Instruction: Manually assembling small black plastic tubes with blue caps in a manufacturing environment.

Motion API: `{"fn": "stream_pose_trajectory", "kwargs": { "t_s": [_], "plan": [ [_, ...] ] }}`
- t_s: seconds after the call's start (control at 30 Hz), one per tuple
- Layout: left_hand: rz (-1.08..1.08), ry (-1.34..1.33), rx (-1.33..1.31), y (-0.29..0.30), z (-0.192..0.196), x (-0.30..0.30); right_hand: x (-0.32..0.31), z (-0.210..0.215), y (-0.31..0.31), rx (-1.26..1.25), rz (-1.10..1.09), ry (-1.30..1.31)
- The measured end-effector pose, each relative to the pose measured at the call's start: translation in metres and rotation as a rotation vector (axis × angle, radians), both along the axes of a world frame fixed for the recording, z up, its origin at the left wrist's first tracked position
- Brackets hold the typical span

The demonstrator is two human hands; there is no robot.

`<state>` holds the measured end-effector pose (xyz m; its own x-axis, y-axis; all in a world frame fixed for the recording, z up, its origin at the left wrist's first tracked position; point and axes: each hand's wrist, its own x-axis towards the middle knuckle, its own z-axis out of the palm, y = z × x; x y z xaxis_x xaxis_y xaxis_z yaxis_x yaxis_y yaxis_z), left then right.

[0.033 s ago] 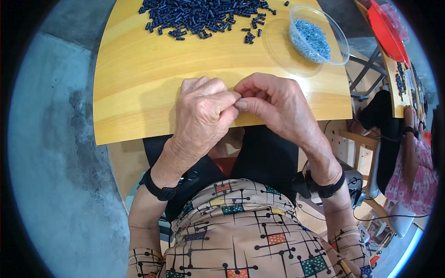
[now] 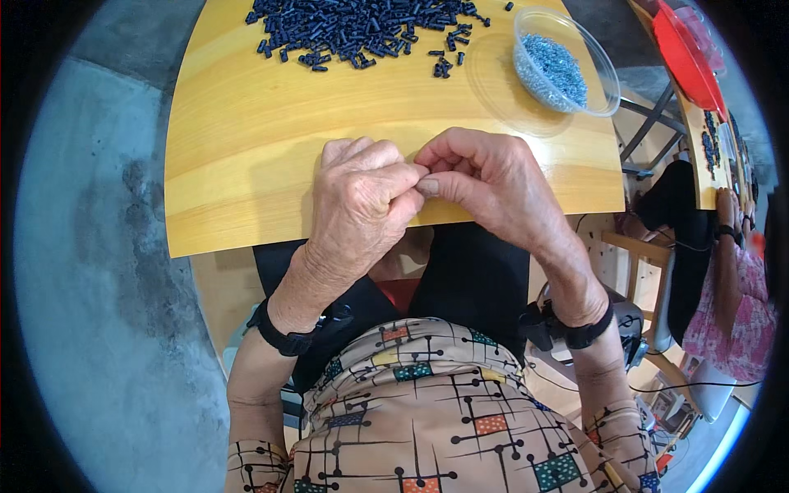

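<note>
My left hand (image 2: 362,193) and my right hand (image 2: 489,181) meet fingertip to fingertip just above the near edge of the wooden table (image 2: 271,156). Both are closed in a pinch, and whatever lies between the fingertips is hidden by them. Farther off on the tabletop lies a loose heap of small dark-blue, tube-like plastic pieces (image 2: 353,29), with a few strays on its near side. To the right of the heap, a clear round plastic bowl (image 2: 604,90) holds many tiny shiny, silvery-blue pieces (image 2: 551,70).
At the far right, another table (image 2: 703,168) carries a red basin (image 2: 689,57) and more dark pieces (image 2: 710,140). A co-worker in a pink patterned top (image 2: 731,308) sits there, hands at that table's edge. A dark cable (image 2: 690,384) runs below on the right.
</note>
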<state>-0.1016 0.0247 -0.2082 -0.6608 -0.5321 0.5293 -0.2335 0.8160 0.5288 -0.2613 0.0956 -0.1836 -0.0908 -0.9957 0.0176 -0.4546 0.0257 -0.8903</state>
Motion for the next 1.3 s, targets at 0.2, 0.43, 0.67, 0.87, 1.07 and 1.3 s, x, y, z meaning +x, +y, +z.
{"fn": "stream_pose_trajectory", "kwargs": {
  "t_s": [0.2, 0.43, 0.67, 0.87, 1.07, 1.3],
  "plan": [
    [-0.031, -0.023, 0.064, -0.001, 0.003, -0.001, -0.017, 0.007, -0.018, 0.249, 0.175, -0.144],
    [-0.06, 0.014, 0.15, -0.002, -0.002, 0.003, -0.02, 0.018, -0.04, 0.62, 0.335, -0.233],
    [-0.098, 0.079, 0.091, -0.006, -0.005, 0.004, -0.017, 0.03, -0.055, 0.738, 0.402, -0.109],
    [-0.094, 0.076, 0.092, -0.005, -0.006, 0.002, -0.018, 0.034, -0.06, 0.75, 0.435, -0.042],
    [-0.1, 0.068, 0.088, -0.005, -0.007, 0.001, -0.019, 0.031, -0.061, 0.74, 0.45, -0.05],
    [-0.103, 0.099, 0.096, -0.005, -0.003, -0.001, -0.02, 0.028, -0.056, 0.706, 0.431, -0.104]
  ]
}}
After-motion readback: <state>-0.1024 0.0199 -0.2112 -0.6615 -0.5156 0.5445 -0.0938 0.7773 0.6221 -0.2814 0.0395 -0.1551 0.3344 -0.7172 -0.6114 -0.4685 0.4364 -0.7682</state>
